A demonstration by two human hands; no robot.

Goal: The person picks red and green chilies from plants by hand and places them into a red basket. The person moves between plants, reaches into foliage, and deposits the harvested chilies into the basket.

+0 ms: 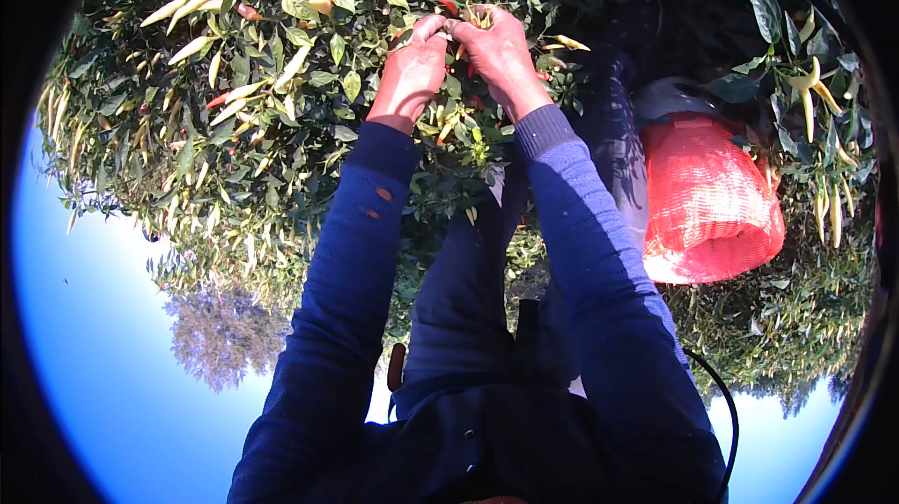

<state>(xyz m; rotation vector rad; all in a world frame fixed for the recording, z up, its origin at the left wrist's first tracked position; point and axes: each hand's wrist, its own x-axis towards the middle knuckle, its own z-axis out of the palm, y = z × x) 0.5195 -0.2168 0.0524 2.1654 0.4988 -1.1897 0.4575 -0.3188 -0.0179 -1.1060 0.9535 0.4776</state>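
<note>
My left hand (419,67) and my right hand (500,54) meet at the fingertips among the leaves of a chili pepper plant (337,47). Orange-red chili peppers (461,51) show at the curled fingers of my right hand, which appears to grip them. What lies between the fingers of my left hand is hidden by the hand itself. A red chili pepper (447,5) hangs just beyond the fingertips. Pale yellow chili peppers (197,6) hang in clusters to the left, and another yellow one (572,43) sits right of my right hand.
A red mesh sack (713,202) with an open mouth stands to the right, beside my leg (628,153). More plants with yellow peppers (808,103) grow at the far right. A black cable (730,405) loops by my right arm.
</note>
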